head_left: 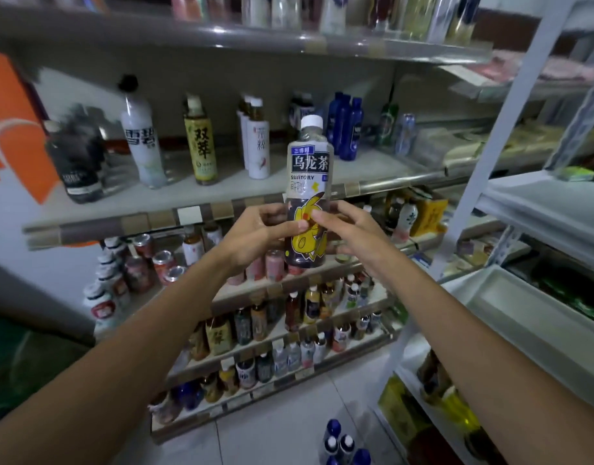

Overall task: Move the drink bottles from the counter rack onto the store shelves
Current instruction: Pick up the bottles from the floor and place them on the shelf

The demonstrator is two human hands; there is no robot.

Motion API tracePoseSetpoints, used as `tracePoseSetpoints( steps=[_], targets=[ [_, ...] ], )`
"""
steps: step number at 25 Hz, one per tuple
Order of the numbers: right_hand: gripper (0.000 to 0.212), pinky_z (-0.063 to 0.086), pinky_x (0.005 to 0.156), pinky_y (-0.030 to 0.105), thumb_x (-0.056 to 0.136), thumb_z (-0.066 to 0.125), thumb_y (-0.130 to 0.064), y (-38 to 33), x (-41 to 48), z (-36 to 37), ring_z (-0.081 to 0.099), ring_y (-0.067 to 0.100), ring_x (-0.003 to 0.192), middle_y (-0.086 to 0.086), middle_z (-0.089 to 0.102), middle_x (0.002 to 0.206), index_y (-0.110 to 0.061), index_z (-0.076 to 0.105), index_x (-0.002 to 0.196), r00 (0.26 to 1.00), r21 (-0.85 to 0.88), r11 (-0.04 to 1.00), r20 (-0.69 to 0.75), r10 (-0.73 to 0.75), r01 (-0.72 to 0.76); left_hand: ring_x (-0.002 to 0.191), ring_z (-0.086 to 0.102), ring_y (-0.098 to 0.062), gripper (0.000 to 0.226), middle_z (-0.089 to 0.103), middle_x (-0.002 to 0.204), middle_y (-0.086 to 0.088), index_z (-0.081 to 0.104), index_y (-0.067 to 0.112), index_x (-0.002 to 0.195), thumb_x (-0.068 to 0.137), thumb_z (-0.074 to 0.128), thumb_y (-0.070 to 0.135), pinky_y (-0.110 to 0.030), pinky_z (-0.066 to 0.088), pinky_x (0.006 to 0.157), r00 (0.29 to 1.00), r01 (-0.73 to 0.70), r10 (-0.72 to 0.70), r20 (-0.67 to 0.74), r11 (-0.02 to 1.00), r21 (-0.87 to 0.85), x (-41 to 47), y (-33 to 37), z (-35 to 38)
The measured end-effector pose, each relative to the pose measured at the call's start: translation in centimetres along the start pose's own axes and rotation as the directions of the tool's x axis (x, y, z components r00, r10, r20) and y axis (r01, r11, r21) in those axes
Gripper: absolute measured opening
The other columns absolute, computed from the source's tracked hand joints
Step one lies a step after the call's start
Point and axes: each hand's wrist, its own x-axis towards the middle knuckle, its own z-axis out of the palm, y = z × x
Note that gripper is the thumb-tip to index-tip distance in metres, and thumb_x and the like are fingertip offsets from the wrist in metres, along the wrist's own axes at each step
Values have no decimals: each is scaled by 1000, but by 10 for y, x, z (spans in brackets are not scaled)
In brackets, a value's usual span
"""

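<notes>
You have one oolong tea bottle point(309, 182), white-capped and upright, raised in front of the middle shelf point(195, 214), with both hands on it. Your left hand point(255, 233) grips its lower half, fingers curled round the back and thumb across the yellow label. Your right hand point(351, 229) stays loose and half spread, its thumb tip resting on the label. Behind stand three blue bottles point(346, 129).
</notes>
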Motion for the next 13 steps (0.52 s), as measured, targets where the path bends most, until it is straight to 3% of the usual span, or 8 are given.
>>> tracePoseSetpoints(
  steps=[3, 7, 10, 13],
  targets=[
    [37, 58, 72, 22, 80, 73, -52, -7, 23, -6, 71, 4, 91, -9, 72, 102, -29, 67, 108, 997, -38, 997, -45, -65, 63, 101, 70, -21, 45, 72, 111, -5, 63, 13, 122, 80, 73, 26, -25, 55, 77, 1000, -22, 22, 8, 999, 35, 24, 9, -2],
    [38, 55, 62, 16, 76, 77, -50, 1, 66, -31, 71, 0, 80, -11, 73, 99, -29, 66, 106, 989, -36, 995, -110, -101, 98, 103, 69, -24, 42, 71, 113, -7, 61, 9, 122, 82, 71, 20, -29, 56, 81, 998, -66, 65, 19, 995, 69, 73, 4, 8],
    [35, 59, 75, 29, 75, 79, -48, 12, 102, -61, 73, 9, 88, -7, 75, 99, -29, 70, 102, 988, -34, 995, -123, -97, 94, 106, 68, -21, 41, 70, 116, -7, 59, 8, 124, 85, 69, 12, -28, 55, 85, 998, -61, 60, 11, 992, 112, 117, -3, 18],
    [34, 56, 63, 19, 73, 81, -47, 24, 134, -92, 73, 7, 84, -10, 77, 91, -29, 71, 100, 986, 20, 997, -149, -69, 73, 104, 68, -17, 40, 70, 115, -5, 60, 9, 124, 86, 70, 13, -25, 55, 83, 999, -26, 31, -26, 985, 169, 164, -13, 28]
  ],
)
